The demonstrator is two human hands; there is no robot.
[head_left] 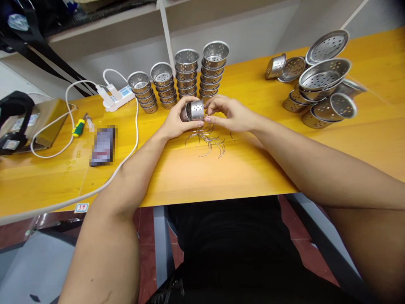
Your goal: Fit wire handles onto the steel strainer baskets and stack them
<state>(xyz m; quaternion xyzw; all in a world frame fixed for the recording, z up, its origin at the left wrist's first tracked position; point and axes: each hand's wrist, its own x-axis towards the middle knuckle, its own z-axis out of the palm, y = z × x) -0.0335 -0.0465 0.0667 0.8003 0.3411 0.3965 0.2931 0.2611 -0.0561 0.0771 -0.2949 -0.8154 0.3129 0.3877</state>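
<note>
My left hand is wrapped round a small perforated metal cup, tipped on its side above the table. The fingers of my right hand are pinched together at the cup's right side; what lies between them is too small to make out. Just below both hands, several thin curved metal wires lie in a loose heap on the yellow table. Behind the hands stand stacks of similar perforated cups, nested upright in each other.
More perforated cups lie in a loose pile at the right. To the left are a power strip with white cables, a phone, a green and yellow screwdriver and black headphones. A white cable crosses near my left forearm.
</note>
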